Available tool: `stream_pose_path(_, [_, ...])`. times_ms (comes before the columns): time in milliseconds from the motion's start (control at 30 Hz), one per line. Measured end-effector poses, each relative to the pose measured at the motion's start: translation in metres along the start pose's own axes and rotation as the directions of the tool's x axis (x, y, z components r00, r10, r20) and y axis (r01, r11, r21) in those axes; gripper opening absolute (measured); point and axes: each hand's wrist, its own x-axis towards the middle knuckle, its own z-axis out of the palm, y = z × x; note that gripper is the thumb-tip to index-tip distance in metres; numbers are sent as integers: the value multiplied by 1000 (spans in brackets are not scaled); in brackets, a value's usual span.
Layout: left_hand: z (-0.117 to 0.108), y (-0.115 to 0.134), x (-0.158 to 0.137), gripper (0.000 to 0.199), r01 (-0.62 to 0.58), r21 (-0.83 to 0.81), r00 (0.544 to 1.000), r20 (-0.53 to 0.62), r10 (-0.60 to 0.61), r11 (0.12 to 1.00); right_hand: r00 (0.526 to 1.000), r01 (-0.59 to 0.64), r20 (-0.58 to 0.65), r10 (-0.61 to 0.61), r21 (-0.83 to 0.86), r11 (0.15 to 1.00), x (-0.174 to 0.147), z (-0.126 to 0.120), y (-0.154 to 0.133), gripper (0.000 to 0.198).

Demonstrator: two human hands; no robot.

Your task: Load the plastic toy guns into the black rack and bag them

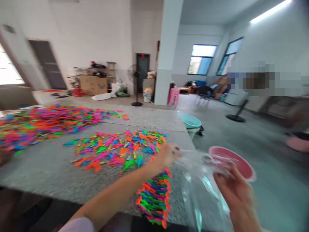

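Observation:
A clear plastic bag (201, 180) hangs between my two hands over the right end of the table. My left hand (167, 156) pinches its left edge, slightly blurred. On the other side, my right hand (235, 185) is closed on the bag's gathered upper part. Below my left wrist lies a neat stacked row of small colourful plastic pieces (154, 196), in orange, green, blue and pink. Loose pieces of the same kind form a scattered pile (116, 146) left of my left hand. The exact kind of these pieces is too blurred to tell.
A larger heap of colourful pieces (53, 120) covers the table's far left, with part of another person's hand (5, 156) at the edge. Beyond the grey table (48, 175) stand a pink basin (243, 162) and a turquoise basin (190, 120). A fan (136, 87) stands farther back.

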Motion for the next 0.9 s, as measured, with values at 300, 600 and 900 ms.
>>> stream_pose_path(300, [-52,4,46,32,-11,-37,996,85,14,999,996,90,60,-72,-405,910,48,56,37,49])
stream_pose_path(600, [-100,-44,39,24,-177,360,983,24,181,916,843,537,348,-410,-515,668,31,94,93,44])
stream_pose_path(900, [-120,-125,-44,38,-155,500,979,-39,201,852,915,392,321,-246,-549,738,-57,95,151,33])
